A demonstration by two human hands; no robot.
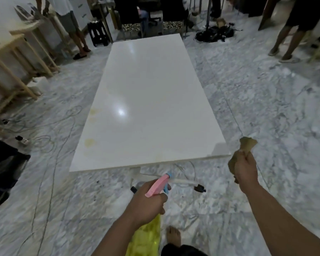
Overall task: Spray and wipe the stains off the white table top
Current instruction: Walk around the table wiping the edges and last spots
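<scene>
I stand at the near short end of the white table [148,100], looking down its length. My left hand [148,202] is wrapped around the neck of a spray bottle [146,235], fingers curled under its pink trigger head [158,184], whose nozzle points toward the table's near edge. The bottle's yellow-green body hangs below my fist, over the marble floor [266,111]. My right hand [245,171] is raised just off the table's near right corner, gripping a crumpled tan cloth [247,145]; part of it sticks up above my fingers and part bunches out on the left of my fist. Neither hand touches the table. Yellowish stains [90,142] lie along the table's left edge, one nearer me and a fainter one farther up, plus a pale smear near the front edge. My bare foot [173,236] shows beside the bottle. Cables [44,137] trail across the floor on the left.
</scene>
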